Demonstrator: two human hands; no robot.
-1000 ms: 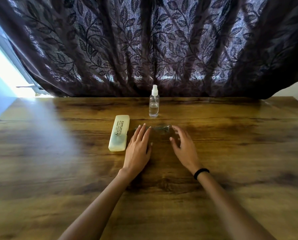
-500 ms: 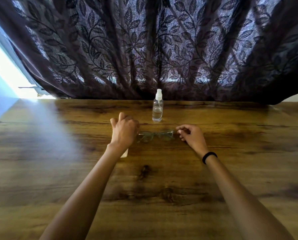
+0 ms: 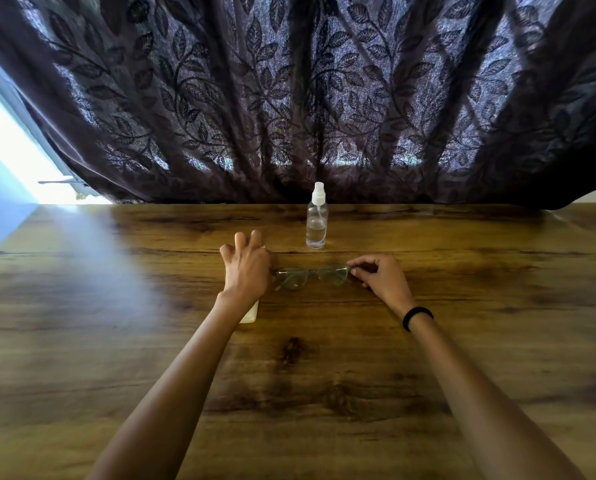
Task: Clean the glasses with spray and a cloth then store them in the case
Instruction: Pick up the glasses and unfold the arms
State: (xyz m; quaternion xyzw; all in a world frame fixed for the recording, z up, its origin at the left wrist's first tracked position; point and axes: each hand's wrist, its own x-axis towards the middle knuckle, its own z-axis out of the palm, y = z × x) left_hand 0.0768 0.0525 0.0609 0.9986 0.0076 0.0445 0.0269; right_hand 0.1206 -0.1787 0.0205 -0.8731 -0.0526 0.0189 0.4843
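Observation:
A pair of thin-framed clear glasses (image 3: 310,277) sits at the middle of the wooden table (image 3: 324,358). My right hand (image 3: 381,277) pinches the frame's right end with thumb and forefinger. My left hand (image 3: 248,268) grips the frame's left end, its other fingers lifted. Behind the glasses stands a small clear spray bottle (image 3: 316,220) with a white nozzle, upright. The pale yellow case (image 3: 250,315) lies under my left wrist, with only its near corner showing. No cloth is in sight.
A dark leaf-patterned curtain (image 3: 307,98) hangs along the table's far edge. Bright window light falls at the far left (image 3: 19,157). A black band (image 3: 416,317) circles my right wrist.
Both hands went from lying open in front of the glasses to closing on the frame's two ends. My left hand moved over the case and now hides most of it.

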